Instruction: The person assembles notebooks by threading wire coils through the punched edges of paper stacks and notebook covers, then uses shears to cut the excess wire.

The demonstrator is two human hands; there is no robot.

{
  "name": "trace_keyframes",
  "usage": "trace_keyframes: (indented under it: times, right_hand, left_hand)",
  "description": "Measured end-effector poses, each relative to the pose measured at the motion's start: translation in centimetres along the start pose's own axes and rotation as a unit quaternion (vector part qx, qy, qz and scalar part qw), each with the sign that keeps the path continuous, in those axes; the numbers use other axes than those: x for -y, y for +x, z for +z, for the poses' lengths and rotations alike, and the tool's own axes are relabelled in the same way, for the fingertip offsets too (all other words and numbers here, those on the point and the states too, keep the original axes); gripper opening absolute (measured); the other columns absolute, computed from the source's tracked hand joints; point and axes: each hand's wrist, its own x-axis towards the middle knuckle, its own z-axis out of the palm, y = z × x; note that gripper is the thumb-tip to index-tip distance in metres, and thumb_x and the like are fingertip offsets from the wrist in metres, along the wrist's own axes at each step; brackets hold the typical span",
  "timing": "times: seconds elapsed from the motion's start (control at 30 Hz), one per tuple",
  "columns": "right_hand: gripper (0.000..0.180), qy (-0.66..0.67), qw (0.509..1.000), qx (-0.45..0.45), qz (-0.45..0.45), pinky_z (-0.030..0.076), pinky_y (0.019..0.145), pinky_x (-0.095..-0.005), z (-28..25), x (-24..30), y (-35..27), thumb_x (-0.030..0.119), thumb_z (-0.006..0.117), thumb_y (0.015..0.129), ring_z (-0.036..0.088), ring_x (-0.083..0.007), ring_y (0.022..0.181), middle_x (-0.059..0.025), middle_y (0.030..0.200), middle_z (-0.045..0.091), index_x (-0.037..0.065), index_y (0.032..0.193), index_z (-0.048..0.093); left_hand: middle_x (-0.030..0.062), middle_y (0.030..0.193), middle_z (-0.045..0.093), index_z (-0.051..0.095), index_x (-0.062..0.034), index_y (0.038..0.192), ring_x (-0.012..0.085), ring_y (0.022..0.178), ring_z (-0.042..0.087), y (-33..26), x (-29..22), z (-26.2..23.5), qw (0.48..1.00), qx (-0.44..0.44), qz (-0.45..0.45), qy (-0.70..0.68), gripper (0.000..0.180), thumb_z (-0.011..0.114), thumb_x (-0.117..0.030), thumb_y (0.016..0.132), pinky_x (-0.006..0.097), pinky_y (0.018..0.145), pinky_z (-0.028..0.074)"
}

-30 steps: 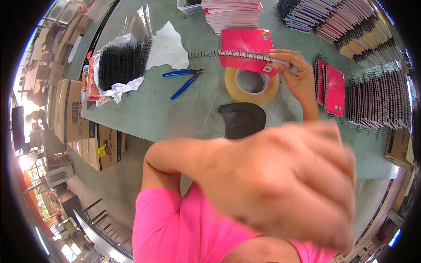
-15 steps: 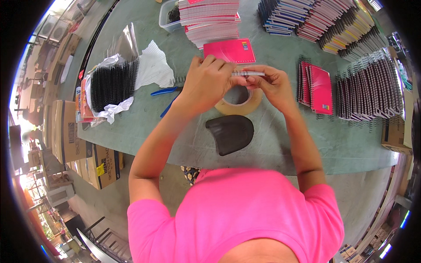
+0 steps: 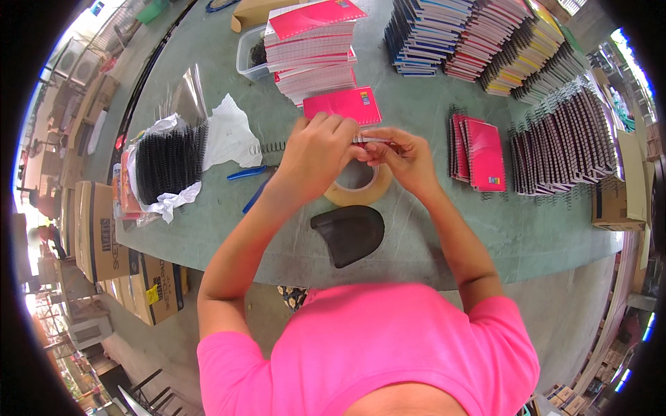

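A pink notebook (image 3: 343, 104) lies flat on the green table (image 3: 485, 229) just beyond my hands. My left hand (image 3: 316, 149) is closed over its near edge, where a metal spiral wire (image 3: 272, 148) sticks out to the left. My right hand (image 3: 402, 156) pinches the other end of the same spiral between its fingertips. Under both hands lies a roll of brown tape (image 3: 357, 191). Nearer to me sits a black curved pad (image 3: 349, 234).
Blue-handled pliers (image 3: 248, 173) lie left of my hands, beside a bundle of black spirals (image 3: 166, 163) on white wrap. Stacks of notebooks (image 3: 312, 48) stand at the back, bound notebooks (image 3: 562, 139) in rows at the right. Cardboard boxes (image 3: 97, 229) sit left of the table.
My left hand, first close to the camera and blurred, came down onto the notebook's edge. Both hands now grip the spiral, and the right hand has stayed on it.
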Motion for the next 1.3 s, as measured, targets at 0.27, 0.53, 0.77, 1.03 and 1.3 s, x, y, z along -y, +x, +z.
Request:
trace_keyframes:
  times: [0.27, 0.53, 0.77, 1.03, 1.3]
  right_hand:
    - [0.020, 0.029, 0.999, -0.033, 0.013, 0.054, 0.069, -0.0253, 0.8, 0.0, 0.5, 0.004, 0.054, 0.091, 0.066, -0.0164, 0.082, -0.0105, 0.095, 0.065, -0.001, 0.110, 0.059]
    - [0.022, -0.042, 0.996, -0.032, 0.072, 0.050, 0.057, -0.0208, 0.5, 0.7, 0.8, 0.009, 0.060, 0.088, 0.064, -0.0098, 0.070, -0.0049, 0.081, 0.066, 0.002, 0.109, 0.059]
    - [0.022, -0.056, 0.997, -0.048, 0.029, 0.049, 0.056, -0.0197, 0.7, 0.8, 0.3, 0.008, 0.056, 0.090, 0.066, -0.0111, 0.069, -0.0050, 0.082, 0.066, 0.002, 0.111, 0.058]
    - [0.025, -0.002, 0.998, -0.068, 0.001, 0.052, 0.059, -0.0220, 0.5, -0.2, -0.4, 0.010, 0.058, 0.089, 0.065, -0.0111, 0.070, -0.0080, 0.084, 0.066, 0.000, 0.112, 0.056]
    - [0.024, 0.004, 0.996, -0.078, 0.038, 0.049, 0.052, -0.0205, 0.5, 0.6, -0.9, 0.009, 0.053, 0.090, 0.065, -0.0115, 0.064, -0.0064, 0.087, 0.065, 0.001, 0.113, 0.056]
  left_hand:
    - [0.0098, 0.081, 0.060, 0.060, -0.0058, 0.090, 0.0277, 0.086, 0.056, 0.5, -0.6, 0.2, 0.997, -0.029, 0.003, 0.073, 0.021, 0.066, -0.020, 0.076, 0.039, 0.073, 0.041]
    - [0.0080, 0.093, 0.059, 0.058, -0.0061, 0.092, 0.0274, 0.091, 0.054, 0.3, -0.8, -1.5, 0.995, 0.034, -0.007, 0.089, 0.029, 0.069, -0.021, 0.069, 0.040, 0.074, 0.039]
    - [0.0067, 0.084, 0.055, 0.058, -0.0071, 0.090, 0.0270, 0.090, 0.050, 0.1, -0.3, -0.9, 0.997, 0.008, -0.005, 0.081, 0.026, 0.069, -0.023, 0.072, 0.040, 0.076, 0.038]
    - [0.0067, 0.084, 0.053, 0.056, -0.0056, 0.084, 0.0270, 0.088, 0.051, 0.3, -0.7, -0.4, 0.998, -0.009, 0.001, 0.062, 0.023, 0.068, -0.022, 0.074, 0.040, 0.074, 0.038]
    - [0.0070, 0.086, 0.056, 0.058, -0.0063, 0.086, 0.0267, 0.085, 0.053, 0.5, -0.4, 0.1, 0.999, 0.022, -0.006, 0.041, 0.021, 0.068, -0.021, 0.074, 0.040, 0.072, 0.039]
